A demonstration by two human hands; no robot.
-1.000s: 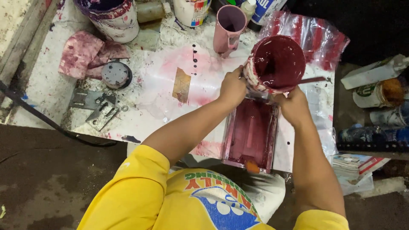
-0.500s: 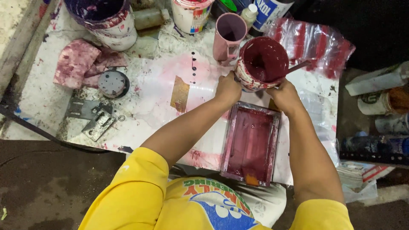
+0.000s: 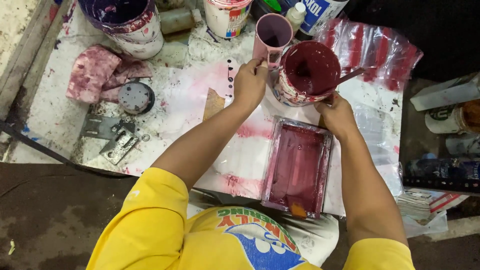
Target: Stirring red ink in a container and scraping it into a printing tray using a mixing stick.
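Gripping a paint-smeared can (image 3: 306, 75) from both sides, the person's hands are meeting at the far middle of the surface (image 3: 190, 95). The left hand (image 3: 250, 84) is closing its fingers around the can's left wall, and the right hand (image 3: 338, 114) is cupping its lower right side. The can is tilting slightly toward the viewer, so its dark red paint is showing inside. A thin stick (image 3: 350, 76) is leaning out over the can's right rim.

Just in front of the can, nearer the person, a rectangular tray (image 3: 299, 167) is lying on the surface, coated in the same dark red, with a small orange patch at its near end. A pink cup (image 3: 272, 36) is standing just behind the left hand, touching or almost touching the can.

A crinkled sheet of clear plastic (image 3: 385, 50), streaked with red, is lying to the right of the can. Farther left, a small brown scrap (image 3: 213, 104) is lying on the white, pink-stained surface. Beyond it, a round grey lid (image 3: 136, 97) is sitting beside a stained pink rag (image 3: 97, 72), with grey metal brackets (image 3: 112, 137) nearer the front edge. Along the far edge, a large bucket (image 3: 125, 22) with purple paint and a smaller white tub (image 3: 227, 17) are standing well apart from the hands.

The person's yellow sleeves (image 3: 145, 220) are filling the bottom of the view.
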